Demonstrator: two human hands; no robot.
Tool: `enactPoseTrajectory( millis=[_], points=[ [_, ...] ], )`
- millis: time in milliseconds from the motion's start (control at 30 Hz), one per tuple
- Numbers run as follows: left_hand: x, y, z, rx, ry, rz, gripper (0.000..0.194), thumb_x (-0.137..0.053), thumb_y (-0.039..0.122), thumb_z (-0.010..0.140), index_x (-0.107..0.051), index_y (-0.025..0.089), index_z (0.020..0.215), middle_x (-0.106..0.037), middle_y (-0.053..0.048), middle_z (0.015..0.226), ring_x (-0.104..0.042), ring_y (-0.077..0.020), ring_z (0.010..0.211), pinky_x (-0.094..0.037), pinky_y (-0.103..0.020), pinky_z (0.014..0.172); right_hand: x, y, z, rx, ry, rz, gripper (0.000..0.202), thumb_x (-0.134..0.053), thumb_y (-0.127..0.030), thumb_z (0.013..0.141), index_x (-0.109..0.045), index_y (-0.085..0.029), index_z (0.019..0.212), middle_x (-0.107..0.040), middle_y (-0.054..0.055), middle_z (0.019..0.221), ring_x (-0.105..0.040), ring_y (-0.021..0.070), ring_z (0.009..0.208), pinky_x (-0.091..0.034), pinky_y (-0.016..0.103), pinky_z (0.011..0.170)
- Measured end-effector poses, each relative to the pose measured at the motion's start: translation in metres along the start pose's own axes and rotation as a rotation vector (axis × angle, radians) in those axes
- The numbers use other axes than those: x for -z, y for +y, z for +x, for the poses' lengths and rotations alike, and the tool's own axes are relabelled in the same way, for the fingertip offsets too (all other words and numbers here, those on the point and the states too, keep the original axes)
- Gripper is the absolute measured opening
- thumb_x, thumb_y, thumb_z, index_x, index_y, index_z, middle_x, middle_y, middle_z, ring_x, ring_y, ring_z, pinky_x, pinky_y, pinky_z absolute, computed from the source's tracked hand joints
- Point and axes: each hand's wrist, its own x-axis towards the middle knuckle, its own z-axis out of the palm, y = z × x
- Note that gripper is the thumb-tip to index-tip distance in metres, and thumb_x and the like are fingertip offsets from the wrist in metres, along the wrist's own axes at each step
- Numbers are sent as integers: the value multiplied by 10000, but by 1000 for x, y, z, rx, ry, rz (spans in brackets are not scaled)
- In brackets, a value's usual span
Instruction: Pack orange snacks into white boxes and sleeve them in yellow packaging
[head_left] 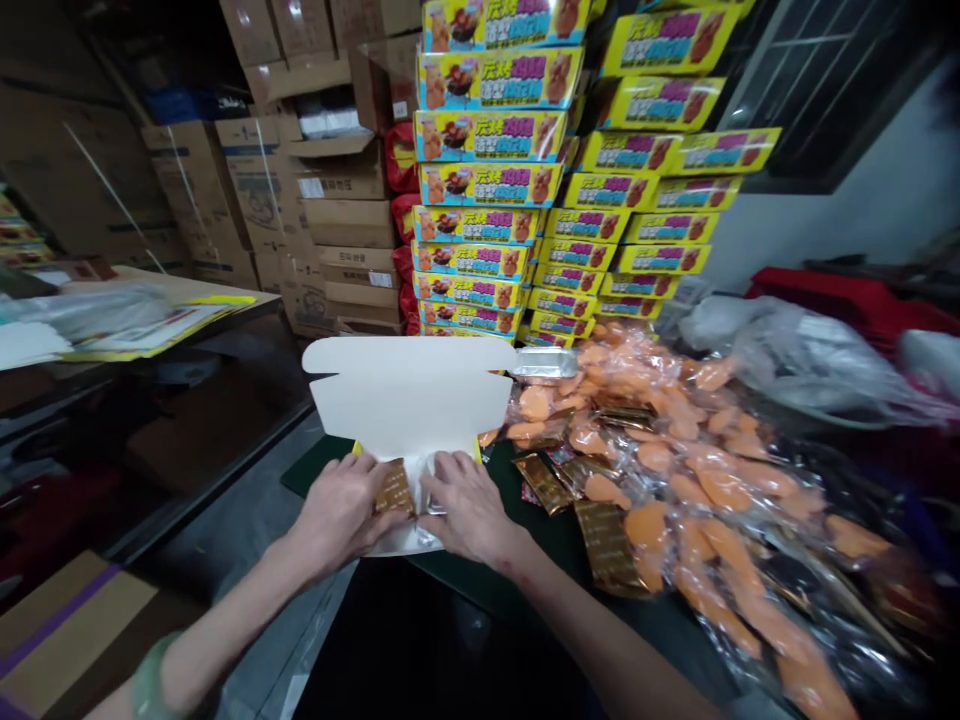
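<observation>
In front of me stands an open cardboard box [409,395], with its white inside showing and its lid raised. My left hand [341,508] reaches into the box from the left. Its fingers are closed around a shiny brown-gold packet [394,488]. From the right, my right hand [472,512] is inside the box too, its fingers bent over a clear, silvery wrapped item [429,492]. Most of that item is hidden under the fingers, so I cannot tell its kind. Yellow edges of the box show beside both hands.
Orange pieces in clear bags [675,470] pile up on the right, with loose brown packets [607,545] near the box. A foil tray [546,362] lies behind. Yellow printed boxes [480,185] stand stacked at the back. Flat printed cardboard [172,325] rests on the left table.
</observation>
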Motion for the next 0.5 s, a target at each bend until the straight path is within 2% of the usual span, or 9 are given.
enactPoseTrajectory(
  millis=[67,133,267,367,433,500],
  points=[
    [1,-5,-9,39,-92,32,183,-513,313,781,-639,182,760,-617,-89,737,-557,-242,751,-371,-336,711,-1,1,-1,-7,28,35,382,-630,-394,739,-523,-224,1064,-465,56,1093,-378,218,1044,-349,347,848],
    [0,-10,-14,34,-122,-6,254,-434,240,807,-614,190,636,-605,-71,639,-552,-213,658,-347,-317,677,-2,3,-1,-4,49,58,424,-638,-390,730,-496,-226,1095,-469,52,1086,-380,212,1037,-348,339,850],
    [2,-17,-13,147,17,-174,242,-410,286,804,-632,206,749,-638,-60,703,-559,-202,669,-350,-286,641,-5,5,-2,7,77,97,434,-629,-397,738,-488,-220,1108,-479,49,1066,-393,203,1022,-345,333,858],
    [3,-15,-9,233,14,-270,222,-428,302,796,-622,205,842,-654,-52,744,-579,-195,680,-369,-267,621,-6,7,-3,22,110,128,414,-628,-403,747,-499,-210,1090,-487,51,1058,-404,198,1023,-347,326,860],
    [1,-10,-7,199,-53,-117,195,-447,248,772,-633,193,758,-643,-73,707,-576,-223,692,-367,-293,628,-6,8,-4,27,128,139,384,-620,-420,759,-516,-206,1060,-498,50,1039,-414,195,1016,-347,326,859],
    [-2,-6,-7,118,-29,101,191,-455,172,734,-641,180,695,-645,-117,804,-563,-270,784,-360,-332,656,-6,10,-5,22,149,140,349,-614,-430,768,-535,-209,1026,-506,51,1039,-417,195,1023,-344,330,863]
  ],
)
